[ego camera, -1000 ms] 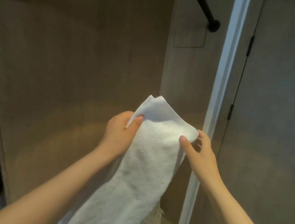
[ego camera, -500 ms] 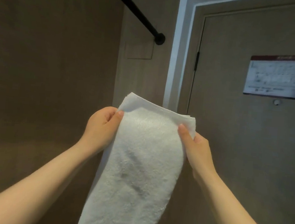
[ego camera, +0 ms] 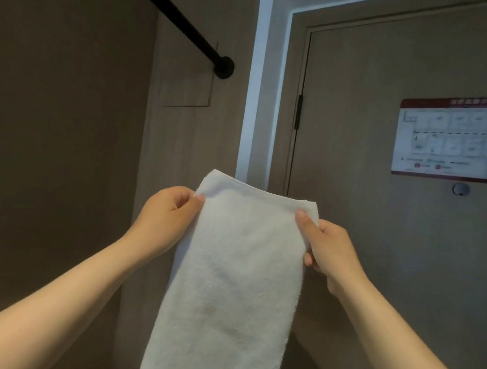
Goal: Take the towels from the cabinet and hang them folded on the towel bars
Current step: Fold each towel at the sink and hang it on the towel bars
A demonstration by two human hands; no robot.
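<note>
Held up a white towel in front of the body, folded lengthwise into a long narrow band. Thick, nubbly terry pile; several layered edges stacked at the top; lower end lost past the bottom of the view.

Pinched its top left corner with the left hand: thumb pressed flat on the near face, other fingers curled behind the cloth. Pinched its top right corner with the right hand in the same way, thumb on the front, fingers folded round the edge and tucked behind. Stretched the top edge between the two grips in a slight upward bow.

Faced matte brown panels with a faint wood grain. Looked up at a round black bar, smooth, slanting down from the upper left into a round black flange on the side panel, above and left of the towel and well apart from it. Had at the right a flat brown door with a dark hinge, a rectangular red-bordered sign, print too blurred to read, and a small round metal fitting just below it.
</note>
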